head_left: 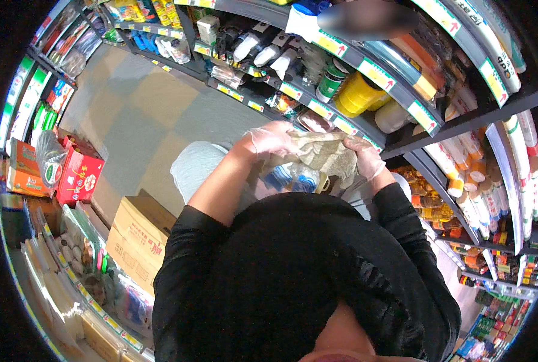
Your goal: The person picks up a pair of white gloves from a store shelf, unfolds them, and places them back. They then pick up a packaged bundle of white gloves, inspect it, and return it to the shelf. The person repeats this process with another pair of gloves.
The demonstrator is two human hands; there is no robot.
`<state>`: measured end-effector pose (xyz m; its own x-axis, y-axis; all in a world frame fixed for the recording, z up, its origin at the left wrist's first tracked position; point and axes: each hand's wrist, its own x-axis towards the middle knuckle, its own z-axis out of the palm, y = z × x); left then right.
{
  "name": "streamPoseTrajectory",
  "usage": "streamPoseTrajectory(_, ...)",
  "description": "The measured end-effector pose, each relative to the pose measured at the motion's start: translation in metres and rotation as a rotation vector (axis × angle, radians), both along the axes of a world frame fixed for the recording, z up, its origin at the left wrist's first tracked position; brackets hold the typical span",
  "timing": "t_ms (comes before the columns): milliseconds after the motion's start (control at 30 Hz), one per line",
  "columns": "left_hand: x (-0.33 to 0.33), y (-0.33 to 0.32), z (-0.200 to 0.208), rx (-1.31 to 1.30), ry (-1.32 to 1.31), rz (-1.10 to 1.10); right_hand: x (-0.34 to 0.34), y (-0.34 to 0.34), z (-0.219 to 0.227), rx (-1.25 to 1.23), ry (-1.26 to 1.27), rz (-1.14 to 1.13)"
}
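Note:
A greyish-beige cloth (328, 152) is stretched and bunched between my hands, in front of the lowest shelf. My left hand (272, 140), in a thin clear glove, grips its left end. At the right end, my right hand (365, 155), gloved the same way, has its fingers bent over the cloth's edge. Below the cloth, close to my body, is a blue-and-white packaged item (290, 178). Its kind and what it rests on are partly hidden by the cloth and my clothing.
Ahead stand shelves with yellow tape rolls (358, 95), a green-labelled can (332, 83) and price strips. Bottles (435, 211) fill racks at the right. On the left are a cardboard box (137, 241), a red carton (80, 172) and lower shelving. A tiled floor (142, 102) stretches ahead-left.

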<state>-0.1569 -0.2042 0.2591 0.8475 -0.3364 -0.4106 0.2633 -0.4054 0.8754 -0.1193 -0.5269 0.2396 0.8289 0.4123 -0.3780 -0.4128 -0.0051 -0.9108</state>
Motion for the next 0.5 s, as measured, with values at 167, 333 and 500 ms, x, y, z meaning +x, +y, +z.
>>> streamPoseTrajectory(167, -0.006, -0.017, 0.023, -0.245, -0.004, 0.112, -0.005, 0.012, -0.04, -0.048, -0.108, -0.067)
streamPoseTrajectory(333, -0.007, -0.06, -0.05, -0.035, -0.432, -0.107, -0.036, 0.072, -0.027, 0.503, 0.425, -0.14)
streamPoseTrajectory(500, -0.003, -0.075, -0.059, -0.029, -0.262, -0.376, -0.038, 0.055, -0.039, 0.396, 0.454, -0.163)
